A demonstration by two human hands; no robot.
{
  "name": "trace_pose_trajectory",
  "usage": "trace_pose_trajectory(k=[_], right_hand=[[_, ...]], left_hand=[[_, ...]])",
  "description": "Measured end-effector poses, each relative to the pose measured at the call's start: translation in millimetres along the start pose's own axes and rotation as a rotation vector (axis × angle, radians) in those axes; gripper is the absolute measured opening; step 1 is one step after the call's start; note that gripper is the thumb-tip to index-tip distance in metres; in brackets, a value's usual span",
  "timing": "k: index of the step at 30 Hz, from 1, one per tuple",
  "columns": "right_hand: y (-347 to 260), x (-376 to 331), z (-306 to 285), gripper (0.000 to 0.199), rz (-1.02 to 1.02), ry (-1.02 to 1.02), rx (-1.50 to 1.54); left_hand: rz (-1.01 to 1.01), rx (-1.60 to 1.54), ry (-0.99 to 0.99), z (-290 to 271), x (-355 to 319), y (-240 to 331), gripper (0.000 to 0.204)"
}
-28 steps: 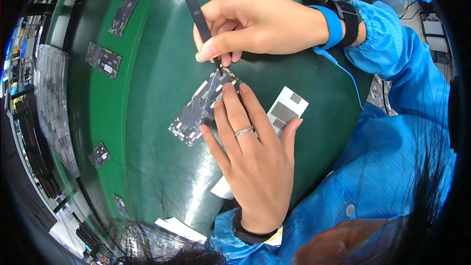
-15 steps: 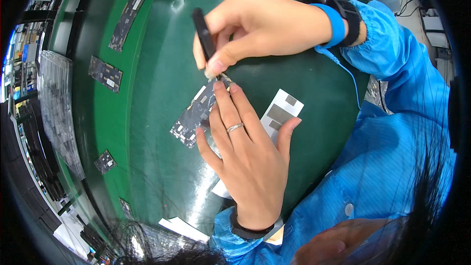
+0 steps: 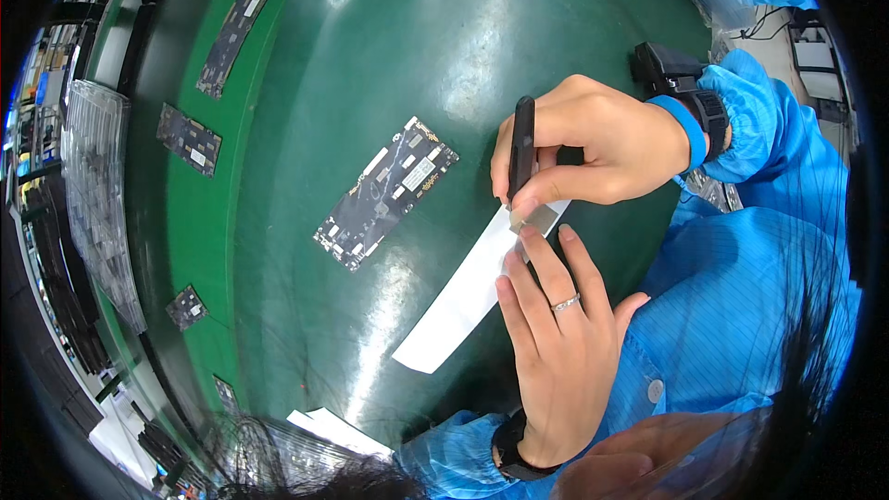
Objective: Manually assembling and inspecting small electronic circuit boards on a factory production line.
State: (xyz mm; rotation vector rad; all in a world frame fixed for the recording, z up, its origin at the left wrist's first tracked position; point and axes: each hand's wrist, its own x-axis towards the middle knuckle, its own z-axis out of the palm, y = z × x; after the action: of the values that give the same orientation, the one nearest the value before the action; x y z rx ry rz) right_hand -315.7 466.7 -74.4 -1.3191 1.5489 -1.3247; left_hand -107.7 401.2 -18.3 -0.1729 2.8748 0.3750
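Note:
My right hand (image 3: 593, 143) pinches black tweezers (image 3: 522, 143), held upright with the tip at the upper end of a white backing strip (image 3: 454, 310). Grey patches (image 3: 542, 216) show on that end of the strip, partly hidden by my fingers. My left hand (image 3: 569, 343), wearing a ring, lies palm down with its fingers outstretched. Its fingertips press on the strip's edge just below the tweezers. To the left of both hands, untouched, a dark circuit board (image 3: 384, 193) with white and gold parts lies tilted on the green table mat (image 3: 306, 222).
Several other circuit boards (image 3: 239, 37) lie on the brighter green band (image 3: 208, 231) at the left. Clear plastic trays (image 3: 102, 204) are stacked beyond it. White paper (image 3: 341, 432) sits near the bottom edge. A black box-shaped thing (image 3: 665, 67) is beside my right wrist.
Both hands have left the circuit board and moved right to the white strip. The tweezers went along in my right hand. The board is now uncovered.

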Motion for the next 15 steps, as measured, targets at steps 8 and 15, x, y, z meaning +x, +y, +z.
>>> trace_pose_trajectory(k=[8,15], right_hand=[[-1.4,3.0,-2.1,0.020,0.019,-0.056,-0.037],[-17.4,33.9,-7.2,0.021,0.232,0.109,0.292]], left_hand=[[-0.004,-0.021,0.070,-1.4,3.0,-3.1,0.095],[-0.026,-0.119,0.098,-10.2,9.5,-13.3,0.090]])
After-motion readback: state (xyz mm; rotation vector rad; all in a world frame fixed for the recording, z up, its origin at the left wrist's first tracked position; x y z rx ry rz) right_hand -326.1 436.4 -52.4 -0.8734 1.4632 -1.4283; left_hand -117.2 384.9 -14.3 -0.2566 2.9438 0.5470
